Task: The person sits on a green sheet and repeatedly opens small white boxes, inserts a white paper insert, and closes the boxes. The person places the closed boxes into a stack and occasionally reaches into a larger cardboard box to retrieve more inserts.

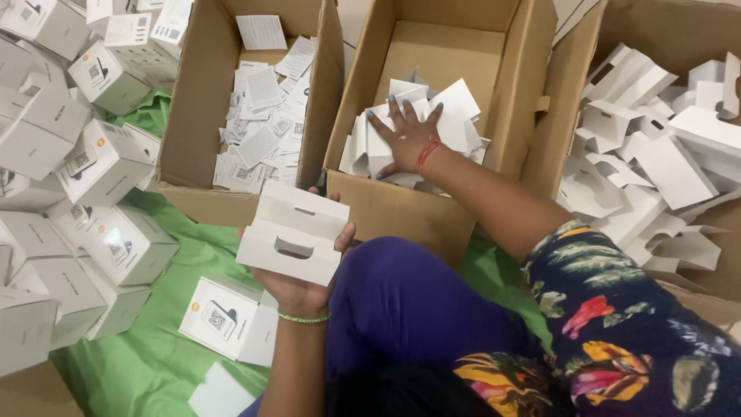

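The left hand (297, 286) pinched a folded white cardboard insert (293, 232) near the middle, thumb on its right edge, while the right hand (405, 135), fingers spread flat, pressed on a pile of white inserts (455, 108) inside the far middle cardboard box (386, 205), beside a box of paper leaflets (262, 116) to its left.

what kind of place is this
Probably a packing or sorting workspace on a floor. Three open cardboard boxes hold leaflets and white card inserts. Small white boxes are piled on a green cloth. The left hand holds a folded insert.
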